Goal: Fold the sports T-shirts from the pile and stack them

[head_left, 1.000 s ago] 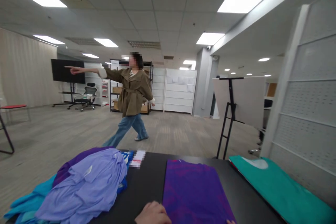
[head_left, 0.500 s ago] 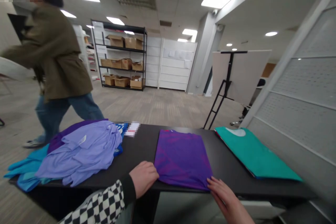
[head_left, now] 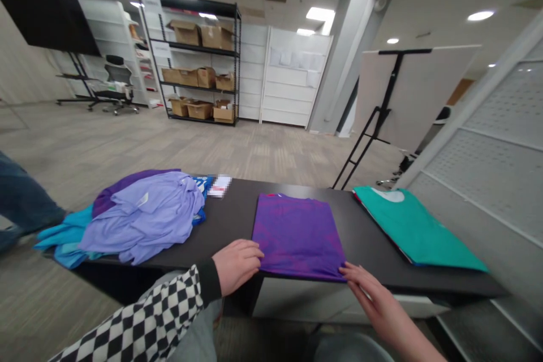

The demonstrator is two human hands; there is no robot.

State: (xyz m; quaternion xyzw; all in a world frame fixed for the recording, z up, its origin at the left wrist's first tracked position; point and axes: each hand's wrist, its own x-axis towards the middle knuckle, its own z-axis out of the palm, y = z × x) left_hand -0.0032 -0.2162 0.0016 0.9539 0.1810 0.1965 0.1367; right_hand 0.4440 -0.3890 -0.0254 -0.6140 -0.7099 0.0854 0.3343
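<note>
Purple T-shirt on black tabletop

A black-and-white checkered sleeve at seven o'clock ends in a black ribbed cuff at the left hand, the right forearm at five o'clock is bare, and pale grey trousers show at six o'clock.

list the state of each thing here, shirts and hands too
purple t-shirt, folded flat
teal t-shirt, folded flat
lavender shirt, crumpled in a loose heap
blue cloth, bunched under the lavender shirt
left hand, against the purple t-shirt's left edge
right hand, fingers on the purple t-shirt's lower right corner
</note>
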